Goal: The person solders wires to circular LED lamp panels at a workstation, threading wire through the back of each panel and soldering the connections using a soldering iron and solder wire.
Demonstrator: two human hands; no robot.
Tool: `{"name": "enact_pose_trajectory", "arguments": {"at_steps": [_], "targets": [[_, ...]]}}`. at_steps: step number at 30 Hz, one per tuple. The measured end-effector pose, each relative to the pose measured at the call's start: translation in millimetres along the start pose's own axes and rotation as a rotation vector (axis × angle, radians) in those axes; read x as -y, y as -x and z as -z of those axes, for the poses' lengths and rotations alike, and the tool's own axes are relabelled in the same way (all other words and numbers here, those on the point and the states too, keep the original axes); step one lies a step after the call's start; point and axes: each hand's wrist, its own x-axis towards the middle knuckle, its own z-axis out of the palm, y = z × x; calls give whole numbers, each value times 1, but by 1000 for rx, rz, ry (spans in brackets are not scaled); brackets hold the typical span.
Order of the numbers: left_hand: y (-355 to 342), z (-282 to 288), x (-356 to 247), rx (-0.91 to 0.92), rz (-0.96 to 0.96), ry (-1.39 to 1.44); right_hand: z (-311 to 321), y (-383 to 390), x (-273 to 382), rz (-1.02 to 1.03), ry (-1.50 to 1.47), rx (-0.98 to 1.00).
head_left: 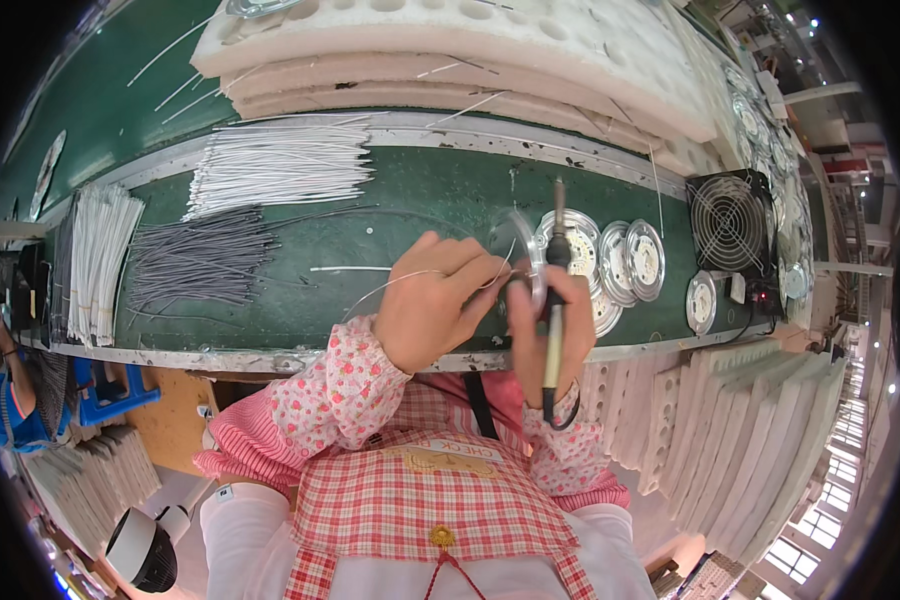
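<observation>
My left hand [440,300] is closed in a pinch on a thin wire [373,287], which trails out to its left. My right hand [560,325] grips a soldering iron [553,355], its metal tip pointing up and away from me. A round silver lamp plate [526,262], tilted on edge and partly blurred, is between both hands, touched by the fingers of my right hand. Just beyond it on the right lie several round silver lamp plates with pale centres [644,262]. One white wire [342,268] rests on the green bench left of my left hand.
White wires [280,165] and dark grey wires [198,255] lie in piles at left, beside upright bundled white wires [105,262]. A black fan [727,225] stands at right near another plate [701,303]. Foam slabs [450,50] are stacked behind; more foam boards [730,430] stand below right.
</observation>
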Motion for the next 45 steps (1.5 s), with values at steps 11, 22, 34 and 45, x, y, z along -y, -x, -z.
{"name": "enact_pose_trajectory", "arguments": {"at_steps": [11, 22, 34, 45], "targets": [[9, 20, 25, 201, 304, 315, 8, -42, -25, 140, -298, 565], [1, 12, 19, 97, 526, 103, -7, -20, 2, 191, 21, 325], [10, 46, 44, 316, 28, -41, 12, -7, -19, 306, 288, 259], [-1, 45, 50, 391, -63, -46, 42, -13, -17, 180, -134, 468]]}}
